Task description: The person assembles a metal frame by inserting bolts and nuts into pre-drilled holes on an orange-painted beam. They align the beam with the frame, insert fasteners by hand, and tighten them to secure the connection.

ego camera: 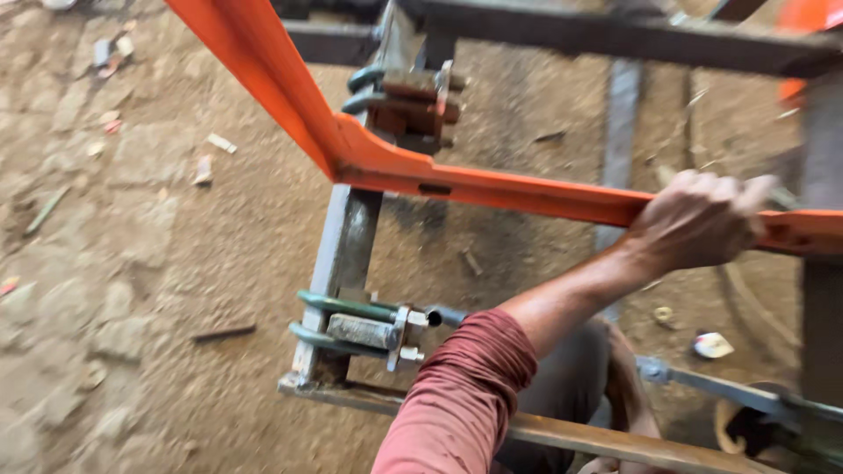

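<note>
My left hand (702,219) is closed over the top of an orange-painted steel bar (492,186), part of a bent orange frame running from the upper left to the right edge. My rolled red sleeve (457,395) fills the bottom middle. Below the bar, a grey steel upright (347,241) carries a green U-bolt clamp with nuts (360,329). A socket wrench (702,379) sits on one of these nuts, and its long handle runs right behind my arm. A second, rusty U-bolt clamp (408,101) sits higher up. My right hand is out of sight.
A rusty angle bar (562,432) crosses the bottom. Dark steel beams (615,35) span the top and right. The dirt floor (176,263) holds scraps, a short rod (224,333) and a small white object (713,345). My knee in grey cloth (571,386) is under the arm.
</note>
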